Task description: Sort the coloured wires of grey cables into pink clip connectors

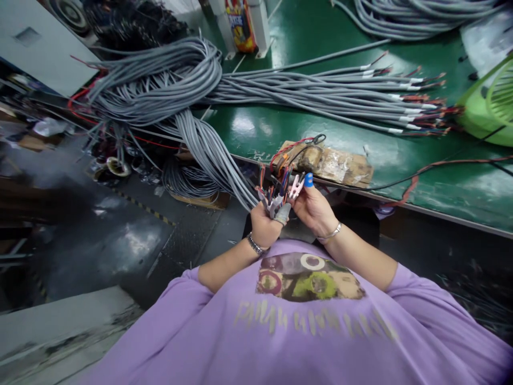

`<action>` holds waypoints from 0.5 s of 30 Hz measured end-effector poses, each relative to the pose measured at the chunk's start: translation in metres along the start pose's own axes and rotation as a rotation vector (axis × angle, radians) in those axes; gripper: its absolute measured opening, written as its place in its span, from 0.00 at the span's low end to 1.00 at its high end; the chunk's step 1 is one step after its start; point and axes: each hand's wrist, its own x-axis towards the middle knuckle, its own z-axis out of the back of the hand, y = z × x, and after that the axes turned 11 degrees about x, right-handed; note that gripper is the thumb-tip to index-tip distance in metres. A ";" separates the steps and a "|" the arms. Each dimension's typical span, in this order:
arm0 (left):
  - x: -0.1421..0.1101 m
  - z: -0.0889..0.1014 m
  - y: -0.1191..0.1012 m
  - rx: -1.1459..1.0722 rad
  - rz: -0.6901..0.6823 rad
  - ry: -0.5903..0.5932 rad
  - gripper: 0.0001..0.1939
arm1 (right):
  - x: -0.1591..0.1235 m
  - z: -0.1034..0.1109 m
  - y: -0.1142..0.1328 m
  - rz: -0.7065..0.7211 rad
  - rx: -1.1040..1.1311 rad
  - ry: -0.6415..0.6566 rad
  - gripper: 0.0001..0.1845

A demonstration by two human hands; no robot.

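My left hand is closed around a bundle of grey cable ends, just in front of the bench edge. Stripped thin wires in orange, blue, red and dark colours stick up out of the bundle. A grey covering wraps the left thumb. Close beside it, my right hand has its fingers pinched at a small pale pink clip-like piece against the wires. Blue tape covers one of its fingertips. The grey cables run from the held ends up to a large coil on the bench.
On the green bench lie a big grey cable coil and a row of cables with stripped ends. A taped cardboard block sits at the front edge. A green fan stands right; red and black cords cross nearby.
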 end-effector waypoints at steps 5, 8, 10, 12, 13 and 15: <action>-0.001 0.000 -0.006 -0.015 0.030 0.003 0.16 | -0.003 0.001 -0.001 -0.021 0.016 0.001 0.26; -0.002 0.001 -0.016 -0.045 0.084 0.005 0.19 | -0.007 0.002 0.002 -0.075 0.017 0.003 0.29; -0.004 0.003 -0.017 -0.063 0.108 0.006 0.20 | -0.010 0.005 0.006 -0.086 0.025 -0.001 0.30; -0.006 0.007 -0.015 -0.081 0.121 0.011 0.20 | -0.013 0.008 0.010 -0.084 0.016 0.000 0.31; -0.007 0.009 -0.012 -0.092 0.128 0.015 0.20 | -0.014 0.010 0.012 -0.081 0.006 0.001 0.30; -0.008 0.012 -0.005 -0.124 0.155 0.033 0.20 | -0.015 0.013 0.016 -0.079 -0.013 -0.004 0.29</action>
